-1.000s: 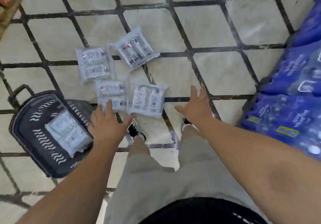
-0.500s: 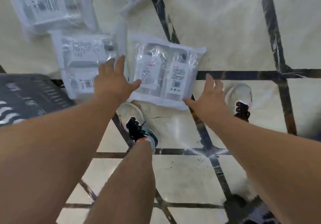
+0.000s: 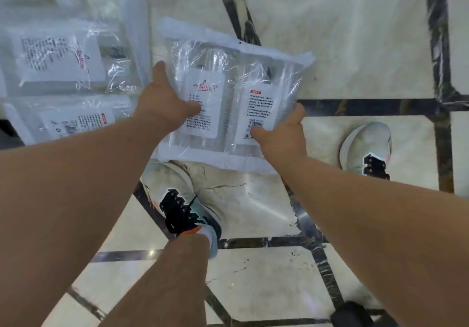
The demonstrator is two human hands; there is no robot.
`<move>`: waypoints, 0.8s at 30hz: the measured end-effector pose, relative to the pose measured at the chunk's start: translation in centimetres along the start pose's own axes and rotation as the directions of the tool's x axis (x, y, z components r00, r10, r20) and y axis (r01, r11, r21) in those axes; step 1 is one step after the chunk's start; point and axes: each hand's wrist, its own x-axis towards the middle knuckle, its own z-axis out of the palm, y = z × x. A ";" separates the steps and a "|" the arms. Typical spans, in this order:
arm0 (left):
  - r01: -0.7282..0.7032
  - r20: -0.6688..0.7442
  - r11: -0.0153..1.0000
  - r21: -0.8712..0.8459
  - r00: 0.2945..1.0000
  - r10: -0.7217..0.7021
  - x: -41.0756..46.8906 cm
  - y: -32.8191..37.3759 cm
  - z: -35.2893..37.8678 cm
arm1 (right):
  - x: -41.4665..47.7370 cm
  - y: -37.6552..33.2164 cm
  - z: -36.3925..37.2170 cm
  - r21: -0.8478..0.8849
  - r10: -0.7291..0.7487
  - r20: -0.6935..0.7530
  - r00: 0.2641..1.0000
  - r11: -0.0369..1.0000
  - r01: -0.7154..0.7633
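A clear plastic packet with two white-labelled bottles inside is held just above the tiled floor. My left hand grips its left edge, thumb lying across the front label. My right hand grips its lower right corner, thumb on the barcode label. The fingers of both hands are hidden behind the packet.
Two more clear packets lie on the floor at the left, one below the other. My two shoes stand on the pale tiles with dark joints. A dark basket edge shows at the far left.
My head has dropped much closer to the floor. Both hands reached forward from open and took hold of the near packet, one at each side, and its near edge has come up.
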 end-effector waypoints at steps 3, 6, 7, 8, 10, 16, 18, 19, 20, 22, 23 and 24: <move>0.037 0.001 0.992 -0.120 0.999 -0.037 -0.3 0.2 -0.2 | -0.2 0.0 -0.4 0.020 -0.005 -0.019 1.000 1.000 0.006; 0.031 0.009 0.988 -0.153 1.000 -0.030 -1.8 1.2 -0.7 | -0.9 -0.2 -1.7 0.026 -0.005 -0.042 0.999 1.000 0.006; 0.027 0.008 0.987 -0.160 1.000 -0.026 -2.5 1.6 -1.0 | -1.4 -0.5 -2.4 0.015 -0.006 -0.046 0.999 1.000 0.007; 0.022 0.006 0.986 -0.166 1.000 -0.022 -3.4 2.2 -1.4 | -1.8 -0.7 -3.3 0.005 -0.007 -0.047 0.999 1.000 0.007; 0.022 -0.002 0.983 -0.185 1.000 -0.023 -5.8 3.6 -2.3 | -3.2 -1.3 -5.7 0.003 -0.024 -0.047 0.999 1.000 0.024; 0.061 -0.046 0.939 -0.339 0.996 -0.081 -17.1 8.9 -7.1 | -10.2 -4.9 -16.6 -0.066 -0.143 -0.028 0.989 0.988 0.141; 0.113 -0.045 0.916 -0.385 0.989 -0.141 -22.2 11.3 -9.1 | -13.8 -6.7 -21.4 -0.142 -0.192 -0.011 0.981 0.972 0.188; 0.141 -0.046 0.893 -0.428 0.983 -0.178 -24.9 12.6 -10.1 | -15.8 -7.6 -23.8 -0.176 -0.212 -0.002 0.977 0.962 0.209; 0.163 -0.045 0.862 -0.480 0.977 -0.210 -27.7 13.9 -11.2 | -17.9 -8.6 -26.3 -0.207 -0.232 0.006 0.973 0.951 0.229; 0.175 -0.063 0.825 -0.538 0.967 -0.247 -33.3 16.4 -13.6 | -22.1 -10.6 -31.4 -0.249 -0.264 0.018 0.964 0.933 0.260; 0.172 -0.077 0.814 -0.554 0.964 -0.255 -36.1 17.5 -14.9 | -24.2 -11.6 -33.8 -0.262 -0.285 0.020 0.958 0.924 0.280; 0.156 -0.092 0.801 -0.578 0.963 -0.254 -38.9 18.6 -16.2 | -26.4 -12.4 -36.2 -0.265 -0.309 0.021 0.951 0.915 0.303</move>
